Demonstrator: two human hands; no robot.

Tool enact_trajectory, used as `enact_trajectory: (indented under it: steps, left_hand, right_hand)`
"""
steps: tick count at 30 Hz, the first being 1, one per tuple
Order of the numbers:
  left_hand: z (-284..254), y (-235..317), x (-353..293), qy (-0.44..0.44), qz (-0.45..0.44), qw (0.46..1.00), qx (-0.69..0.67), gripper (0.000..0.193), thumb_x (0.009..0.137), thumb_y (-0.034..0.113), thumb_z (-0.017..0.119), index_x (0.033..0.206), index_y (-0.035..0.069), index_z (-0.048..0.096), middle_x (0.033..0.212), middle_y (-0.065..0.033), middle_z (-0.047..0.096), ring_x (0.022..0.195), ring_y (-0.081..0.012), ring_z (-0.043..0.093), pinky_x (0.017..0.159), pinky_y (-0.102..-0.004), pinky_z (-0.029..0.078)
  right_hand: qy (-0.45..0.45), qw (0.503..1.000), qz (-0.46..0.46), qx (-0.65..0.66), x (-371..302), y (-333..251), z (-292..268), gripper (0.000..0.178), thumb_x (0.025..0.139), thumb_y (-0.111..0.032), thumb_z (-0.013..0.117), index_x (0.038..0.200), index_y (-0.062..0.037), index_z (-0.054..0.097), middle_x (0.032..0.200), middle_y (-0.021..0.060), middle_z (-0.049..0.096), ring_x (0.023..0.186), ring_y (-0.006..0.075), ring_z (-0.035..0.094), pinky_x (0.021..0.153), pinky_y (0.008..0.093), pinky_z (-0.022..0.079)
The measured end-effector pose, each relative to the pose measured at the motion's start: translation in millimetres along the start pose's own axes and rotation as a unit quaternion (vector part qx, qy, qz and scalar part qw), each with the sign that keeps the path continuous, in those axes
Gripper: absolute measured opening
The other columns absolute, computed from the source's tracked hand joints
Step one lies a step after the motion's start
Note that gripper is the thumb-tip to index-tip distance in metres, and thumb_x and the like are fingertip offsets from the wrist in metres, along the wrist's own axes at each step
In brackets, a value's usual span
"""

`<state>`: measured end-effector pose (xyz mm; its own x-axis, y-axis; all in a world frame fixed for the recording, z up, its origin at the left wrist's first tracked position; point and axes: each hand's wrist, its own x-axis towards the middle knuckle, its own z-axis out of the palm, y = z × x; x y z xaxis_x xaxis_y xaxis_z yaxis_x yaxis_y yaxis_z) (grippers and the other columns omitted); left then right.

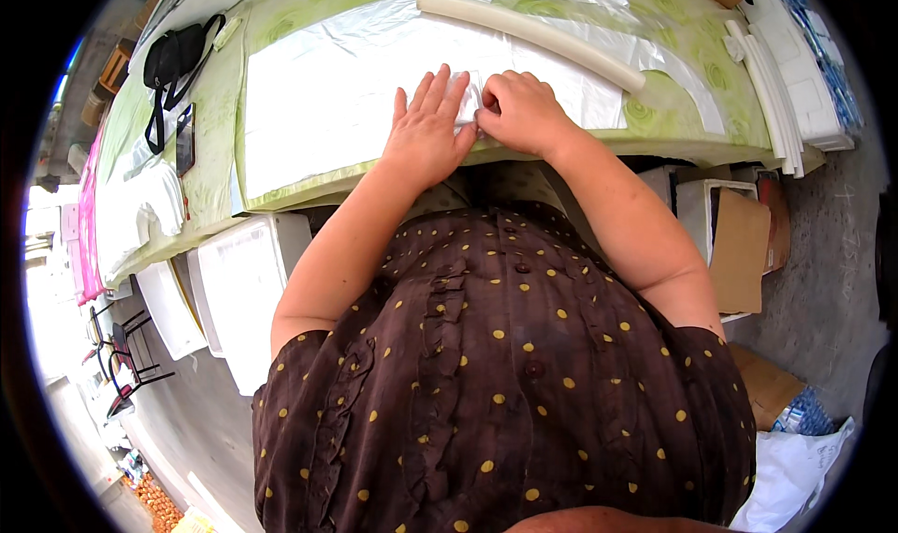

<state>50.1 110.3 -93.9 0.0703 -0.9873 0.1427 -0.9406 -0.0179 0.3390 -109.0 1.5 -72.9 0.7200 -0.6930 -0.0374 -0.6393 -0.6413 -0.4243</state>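
Observation:
A large white plastic sheet (318,93) lies spread over the green patterned tablecloth in front of me. My left hand (426,135) rests flat near the middle of it, fingers stretched out and a little apart. Beside its fingertips and thumb is a small piece of clear or white plastic film (470,102). My right hand (524,110) is closed, thumb and fingers pinched together at the right edge of that film. Its curled fingers hide what exactly is between them.
A long cream-coloured roll (533,39) lies across the far side of the sheet. At left are a black bag (176,60) with a strap, a phone (186,140) and white cloth-like material (150,201). Long white strips (772,93) hang over the right edge. Boxes (739,252) stand below the table.

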Motion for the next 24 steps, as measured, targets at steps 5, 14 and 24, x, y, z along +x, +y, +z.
enact_trajectory:
  steps: [5,14,24]
  left_hand:
    - [-11.1,-4.3,-9.1,0.126,-0.002,0.973,-0.194,0.082,0.093,0.021,0.059,0.161,0.002,0.016,0.163,-0.0274,0.022,0.149,-0.0408,0.031,0.122,-0.0506,0.024]
    - [-16.6,20.1,-29.7,0.062,-0.119,0.917,-0.375,0.092,0.09,0.006,0.056,0.163,0.006,0.0,0.161,-0.0295,0.025,0.133,-0.0319,0.054,0.108,-0.0389,0.044]
    - [-9.4,9.1,-20.2,0.017,-0.08,0.979,-0.189,0.073,0.092,0.016,0.061,0.158,0.007,0.031,0.156,-0.0214,0.04,0.132,-0.0326,0.053,0.119,-0.052,0.027]
  right_hand:
    - [0.106,0.993,-0.025,0.043,-6.2,5.5,14.1,0.031,0.08,-0.033,0.067,0.099,-0.0078,0.061,0.096,0.0105,0.065,0.095,0.0324,0.059,0.088,0.0436,0.045]
    - [0.158,0.982,-0.069,0.08,-13.2,10.7,21.8,0.025,0.078,-0.027,0.069,0.096,-0.0101,0.061,0.091,0.0064,0.065,0.091,0.0302,0.06,0.084,0.0428,0.045]
    - [0.169,0.981,-0.092,0.035,-13.7,9.9,26.3,0.017,0.079,-0.025,0.068,0.091,-0.013,0.064,0.091,0.0047,0.066,0.093,0.0296,0.06,0.083,0.0432,0.044]
